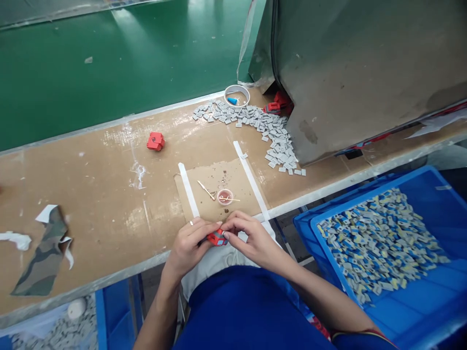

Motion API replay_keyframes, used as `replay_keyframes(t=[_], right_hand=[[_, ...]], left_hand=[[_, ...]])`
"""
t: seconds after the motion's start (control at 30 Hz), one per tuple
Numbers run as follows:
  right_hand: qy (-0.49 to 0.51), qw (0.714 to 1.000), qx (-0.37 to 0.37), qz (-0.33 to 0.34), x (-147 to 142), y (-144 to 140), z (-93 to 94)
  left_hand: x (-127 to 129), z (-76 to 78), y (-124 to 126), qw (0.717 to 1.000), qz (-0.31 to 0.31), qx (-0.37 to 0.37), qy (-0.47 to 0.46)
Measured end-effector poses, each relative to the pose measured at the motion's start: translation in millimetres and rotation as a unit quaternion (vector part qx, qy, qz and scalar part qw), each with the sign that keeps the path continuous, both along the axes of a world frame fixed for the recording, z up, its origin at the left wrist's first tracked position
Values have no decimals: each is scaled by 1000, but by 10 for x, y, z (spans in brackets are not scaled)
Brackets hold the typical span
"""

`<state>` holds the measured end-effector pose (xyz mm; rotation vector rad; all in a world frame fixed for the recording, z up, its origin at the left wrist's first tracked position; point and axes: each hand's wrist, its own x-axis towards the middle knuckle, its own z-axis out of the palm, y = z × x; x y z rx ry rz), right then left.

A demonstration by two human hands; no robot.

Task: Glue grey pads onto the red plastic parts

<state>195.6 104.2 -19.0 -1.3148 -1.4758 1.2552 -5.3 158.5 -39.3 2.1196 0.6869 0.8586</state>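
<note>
My left hand [189, 243] and my right hand [251, 238] meet at the near edge of the brown workbench [109, 204]. Together they pinch a small red plastic part [217, 238] with a grey piece on it. A ring shows on a finger of the left hand. Just beyond the hands sit a small pink cup [225, 197] with thin sticks in it and a loose stick [206, 190], both on a cardboard pad [219, 184] held down by white tape strips. Another red part [155, 141] lies farther back on the left.
A heap of small grey tiles [270, 131] curves along the back right beside a tape roll [237, 95] and a large grey metal housing [365, 73]. A blue bin [430, 291] of grey tiles stands at right. Camouflage cloth [45, 257] lies at left.
</note>
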Motion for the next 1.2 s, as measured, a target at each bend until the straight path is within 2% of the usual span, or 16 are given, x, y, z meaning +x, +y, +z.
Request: replay_keyframes(t=[0.27, 0.5, 0.6, 0.73, 0.83, 0.97, 1.07, 1.2], right_hand=[[-29, 998, -50, 33, 42, 38, 52], [-12, 988, -145, 54, 16, 32, -3], [-22, 989, -133, 64, 23, 39, 16], [-32, 998, -30, 53, 17, 1, 35], [28, 1000, 2, 3, -46, -71, 28], [110, 994, -10, 15, -128, -176, 19], [75, 997, 9, -14, -104, -223, 15], [-8, 998, 54, -39, 2, -224, 50]], left_hand=[[-27, -50, -10, 999, -6, 43, 0], [-42, -28, -21, 994, -27, 105, 33], [-52, -19, -46, 989, -26, 139, 39], [-77, -13, -138, 987, 4, 155, 36], [-54, -12, -241, 991, 58, 123, -16], [33, -27, -346, 989, 105, 58, -83], [63, -12, -373, 991, 91, -23, -96], [63, 87, -367, 984, 63, -146, -76]])
